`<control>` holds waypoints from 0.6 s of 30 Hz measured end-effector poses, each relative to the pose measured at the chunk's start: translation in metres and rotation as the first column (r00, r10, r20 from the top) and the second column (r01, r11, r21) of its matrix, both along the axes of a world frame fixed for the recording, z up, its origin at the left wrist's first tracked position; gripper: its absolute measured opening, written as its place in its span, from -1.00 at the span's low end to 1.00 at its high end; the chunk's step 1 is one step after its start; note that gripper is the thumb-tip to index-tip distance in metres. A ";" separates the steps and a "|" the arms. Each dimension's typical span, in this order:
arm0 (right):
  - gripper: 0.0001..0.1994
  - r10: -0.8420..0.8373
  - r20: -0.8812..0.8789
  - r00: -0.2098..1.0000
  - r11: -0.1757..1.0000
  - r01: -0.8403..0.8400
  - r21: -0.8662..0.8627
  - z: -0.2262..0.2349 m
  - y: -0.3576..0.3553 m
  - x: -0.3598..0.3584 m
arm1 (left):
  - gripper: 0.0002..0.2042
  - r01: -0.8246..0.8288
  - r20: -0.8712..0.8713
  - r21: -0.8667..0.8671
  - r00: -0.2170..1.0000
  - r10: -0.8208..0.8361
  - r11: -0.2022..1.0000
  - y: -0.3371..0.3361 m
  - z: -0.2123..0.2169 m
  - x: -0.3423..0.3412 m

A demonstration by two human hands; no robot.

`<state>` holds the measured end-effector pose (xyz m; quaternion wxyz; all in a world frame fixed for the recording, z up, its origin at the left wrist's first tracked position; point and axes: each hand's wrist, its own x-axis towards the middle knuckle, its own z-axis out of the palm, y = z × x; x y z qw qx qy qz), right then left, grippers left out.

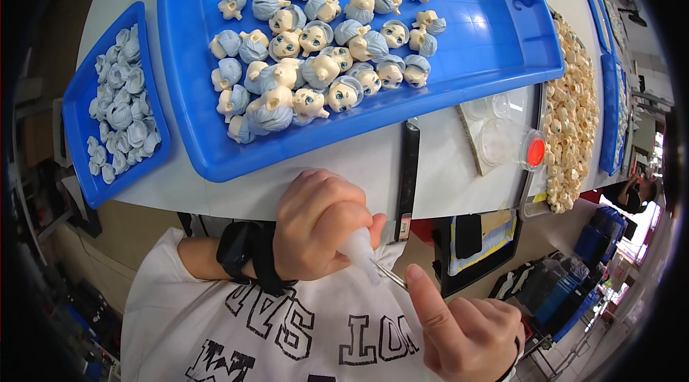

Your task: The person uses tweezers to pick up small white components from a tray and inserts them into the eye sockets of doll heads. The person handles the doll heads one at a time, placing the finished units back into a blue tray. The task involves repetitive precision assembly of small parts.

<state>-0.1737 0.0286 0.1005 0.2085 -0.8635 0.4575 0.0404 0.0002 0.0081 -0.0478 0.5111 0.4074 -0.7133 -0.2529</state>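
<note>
My left hand (323, 220) is closed around a translucent white squeeze bottle (357, 247), its tapered end angled down to the right. A thin metal needle tip (388, 274) sticks out of it. Beside that tip is my right hand (470, 332), index finger stretched out and its fingertip at or against the needle. The other fingers of that hand are loosely curled; its thumb is hidden. Beyond my hands, a large blue tray (495, 79) carries many doll heads (344, 93) with pale blue hair and painted faces, some turned over.
A smaller blue tray (159, 141) of pale blue hair pieces (122, 105) stands at left. On the white table (359, 166) lie a black bar (408, 174) and clear plastic cups (502, 143), one with a red disc. Many beige head parts (570, 116) fill a tray at right.
</note>
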 end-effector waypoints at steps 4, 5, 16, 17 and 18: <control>-0.43 0.011 -0.018 1.000 0.993 -0.013 -0.118 -0.009 0.014 0.000 | -0.67 -0.011 0.002 -0.007 1.000 0.011 1.000 0.000 0.000 -0.001; -0.43 0.027 -0.006 1.000 0.986 -0.027 -0.162 -0.013 0.018 -0.002 | -0.67 -0.010 0.002 -0.011 1.000 0.010 1.000 0.000 0.000 -0.001; -0.50 0.015 0.054 0.998 0.971 -0.002 -0.240 -0.031 0.024 0.005 | -0.67 -0.064 -0.035 0.000 0.997 0.064 0.998 0.005 -0.006 -0.003; -0.50 -0.001 0.069 0.998 0.970 0.018 -0.242 -0.030 0.024 0.007 | -0.67 -0.063 -0.054 0.010 0.996 0.064 0.998 0.005 -0.006 -0.004; -0.51 -0.032 0.115 0.993 0.967 0.060 -0.247 -0.029 0.023 0.009 | -0.67 -0.064 -0.072 0.021 0.995 0.065 0.998 0.005 -0.006 -0.005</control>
